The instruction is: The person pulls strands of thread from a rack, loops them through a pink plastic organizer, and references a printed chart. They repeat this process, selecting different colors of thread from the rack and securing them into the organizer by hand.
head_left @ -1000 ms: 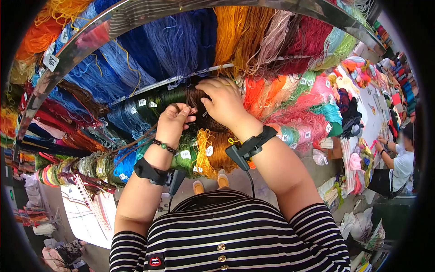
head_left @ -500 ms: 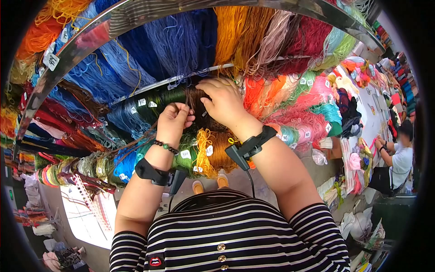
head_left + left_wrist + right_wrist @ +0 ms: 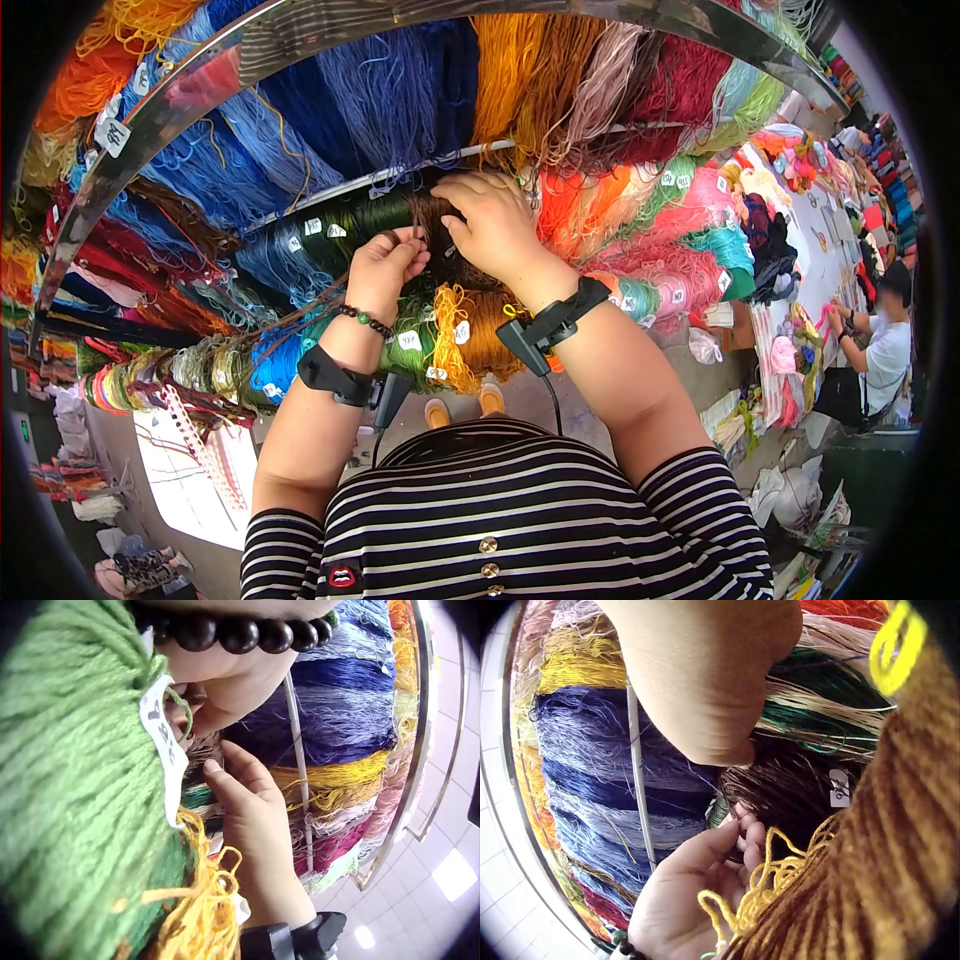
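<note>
In the head view a dark brown yarn skein [image 3: 432,218] hangs on the lower rack among other skeins. My left hand [image 3: 382,270] has its thumb and fingers pinched together at the skein's left side. A thin brown strand [image 3: 728,801] runs from those fingertips up to the skein in the right wrist view. Over the skein's upper right lies my right hand [image 3: 495,228], fingers relaxed and thumb extended. In the right wrist view its fingertips are hidden behind the back of the hand. A white tag [image 3: 840,787] sits on the brown yarn.
Green yarn [image 3: 75,780], a yellow bundle [image 3: 454,325] and golden-brown yarn [image 3: 496,325] hang on the nearer bar, below my hands. Blue skeins [image 3: 380,95] drape above, behind a white rod [image 3: 636,757]. A curved metal rail [image 3: 400,12] arches overhead. Another person [image 3: 880,345] is at the right.
My left hand shifts slightly, its fingertips staying pinched beside the brown skein. The right hand stays in place. The person at the far right has changed posture a little.
</note>
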The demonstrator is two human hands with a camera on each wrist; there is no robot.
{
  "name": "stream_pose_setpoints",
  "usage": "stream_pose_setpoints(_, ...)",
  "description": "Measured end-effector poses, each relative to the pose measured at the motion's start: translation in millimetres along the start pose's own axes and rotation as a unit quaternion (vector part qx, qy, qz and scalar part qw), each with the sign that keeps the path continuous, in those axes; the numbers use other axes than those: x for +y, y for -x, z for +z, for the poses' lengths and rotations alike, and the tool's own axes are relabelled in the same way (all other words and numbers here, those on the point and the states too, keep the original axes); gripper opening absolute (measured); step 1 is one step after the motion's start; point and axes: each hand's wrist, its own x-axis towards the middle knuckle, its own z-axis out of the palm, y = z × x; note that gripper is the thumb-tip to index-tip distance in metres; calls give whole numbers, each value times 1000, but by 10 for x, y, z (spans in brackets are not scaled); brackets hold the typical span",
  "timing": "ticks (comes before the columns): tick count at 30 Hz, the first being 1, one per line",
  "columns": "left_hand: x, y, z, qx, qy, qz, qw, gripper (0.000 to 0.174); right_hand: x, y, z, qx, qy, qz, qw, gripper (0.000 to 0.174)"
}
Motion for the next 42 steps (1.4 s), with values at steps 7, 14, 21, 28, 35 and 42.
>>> stream_pose_setpoints(7,-5,-7,31,8,-22,22,999,17,-1,0,5,-2,0,0,1000,32)
stream_pose_setpoints(14,-22,-41,27,32,-52,38,997,12,-21,-8,-9,-6,2,2,1000,32)
stream_pose_setpoints(21,-60,21,6,68,-85,136,985,11,7,-8,3,-14,0,7,1000,32)
stream_pose_setpoints(28,4,108,20,62,-53,137,987,8,-13,-17,-15,-14,4,7,1000,31)
stream_pose_setpoints(35,111,213,-7,24,-17,42,999,9,-141,-34,-88,-21,14,-40,999,31)
stream_pose_setpoints(42,150,276,-138,-32,-109,35,993,17,-120,-83,53,-122,42,-138,982,53)
